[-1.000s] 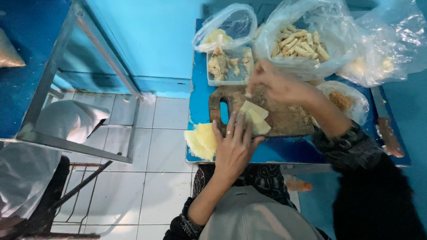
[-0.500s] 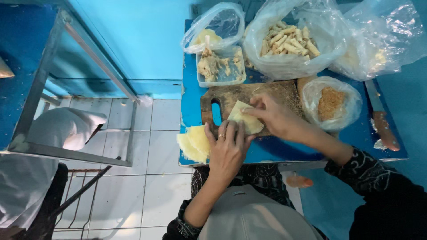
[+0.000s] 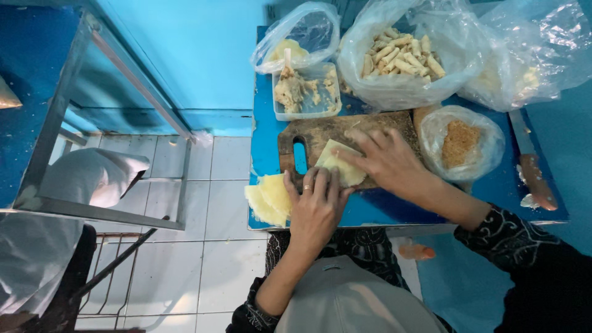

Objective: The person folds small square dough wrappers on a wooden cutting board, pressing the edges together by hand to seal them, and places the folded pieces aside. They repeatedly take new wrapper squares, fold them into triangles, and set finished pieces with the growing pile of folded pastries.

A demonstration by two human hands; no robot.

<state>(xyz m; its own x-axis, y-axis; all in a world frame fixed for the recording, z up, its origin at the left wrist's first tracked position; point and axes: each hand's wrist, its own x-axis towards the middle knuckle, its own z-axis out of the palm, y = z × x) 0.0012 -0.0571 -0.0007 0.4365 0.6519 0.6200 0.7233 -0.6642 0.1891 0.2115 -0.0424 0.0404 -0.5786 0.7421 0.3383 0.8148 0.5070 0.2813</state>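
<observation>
**Head view: two hands fold a thin pastry sheet on a chopping board**

Head camera looks straight down on a small blue table (image 3: 265,154). A pale, square pastry wrapper (image 3: 338,163) lies on the wooden chopping board (image 3: 320,132), and both hands are on it. The left hand (image 3: 314,206), with a ring on one finger, lies flat and spread, its fingertips pressing the near edge of the wrapper. The right hand (image 3: 388,161) comes in from the far side, fingers loosely spread and curved over the wrapper's right part, pinning or folding it; neither hand closes around anything.

The wrapper looks very light, limp and easy to tear, and probably a little tacky. It is best handled by an edge or corner with flat fingertips, not pinched hard in the middle.

Just to the left of the left hand, a stack of the same wrappers (image 3: 266,198) hangs over the table edge. Beyond the fingertips of both hands stand a clear tub of pale filling (image 3: 305,92) and a plastic bag of finished rolls (image 3: 401,58). Just to the right of the right hand sits a bag of brown crumbs (image 3: 461,143), and further right lies a knife (image 3: 533,169).
</observation>
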